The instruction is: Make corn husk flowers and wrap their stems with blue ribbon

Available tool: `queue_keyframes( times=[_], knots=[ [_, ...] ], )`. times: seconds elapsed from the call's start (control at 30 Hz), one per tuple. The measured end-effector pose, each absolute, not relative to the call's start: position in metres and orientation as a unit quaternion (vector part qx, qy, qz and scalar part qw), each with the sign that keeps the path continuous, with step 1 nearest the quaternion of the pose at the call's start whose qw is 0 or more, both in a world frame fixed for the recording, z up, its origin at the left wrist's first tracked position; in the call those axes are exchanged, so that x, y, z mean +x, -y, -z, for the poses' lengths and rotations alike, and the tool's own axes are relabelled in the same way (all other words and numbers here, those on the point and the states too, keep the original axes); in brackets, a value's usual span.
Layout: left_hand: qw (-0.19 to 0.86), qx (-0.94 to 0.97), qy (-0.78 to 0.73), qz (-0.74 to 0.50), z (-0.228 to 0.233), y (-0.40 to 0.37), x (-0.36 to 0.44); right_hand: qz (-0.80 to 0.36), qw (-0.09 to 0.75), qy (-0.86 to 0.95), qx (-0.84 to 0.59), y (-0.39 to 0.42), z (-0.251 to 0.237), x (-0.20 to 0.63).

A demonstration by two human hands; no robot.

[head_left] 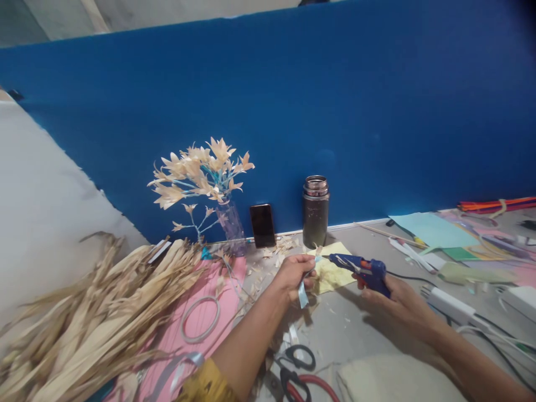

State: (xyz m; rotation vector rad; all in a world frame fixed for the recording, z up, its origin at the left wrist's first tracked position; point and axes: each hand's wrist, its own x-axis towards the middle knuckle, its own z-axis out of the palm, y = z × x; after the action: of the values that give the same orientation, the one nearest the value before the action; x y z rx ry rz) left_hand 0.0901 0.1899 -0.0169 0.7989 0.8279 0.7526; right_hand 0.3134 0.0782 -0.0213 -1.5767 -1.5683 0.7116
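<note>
- Blue partition (335,100) stands upright along the far edge of the grey table (368,329)
- Pale wall (125,14) above it (only a strip shows)
- Light is dim and even

The glue gun (363,272) in my right hand (391,298) is glossy blue plastic. My left hand (293,276) pinches a smooth pale-blue ribbon strip (303,294). The flask (315,212) looks like dull, scuffed metal; the husks (96,318) are dry, rough and matt.
</note>
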Motion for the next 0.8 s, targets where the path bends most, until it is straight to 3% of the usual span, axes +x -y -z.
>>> queue_keyframes(
  times=[0.57, 0.8],
  knots=[
    [0.788, 0.340, -0.382, -0.344, 0.021, -0.192, 0.091, -0.293, 0.338, 0.659, -0.604, -0.078, 0.016, 0.312],
    [0.812, 0.338, -0.340, -0.333, 0.014, -0.191, 0.088, -0.134, 0.272, 0.702, -0.644, -0.086, 0.026, 0.326]
  ],
)
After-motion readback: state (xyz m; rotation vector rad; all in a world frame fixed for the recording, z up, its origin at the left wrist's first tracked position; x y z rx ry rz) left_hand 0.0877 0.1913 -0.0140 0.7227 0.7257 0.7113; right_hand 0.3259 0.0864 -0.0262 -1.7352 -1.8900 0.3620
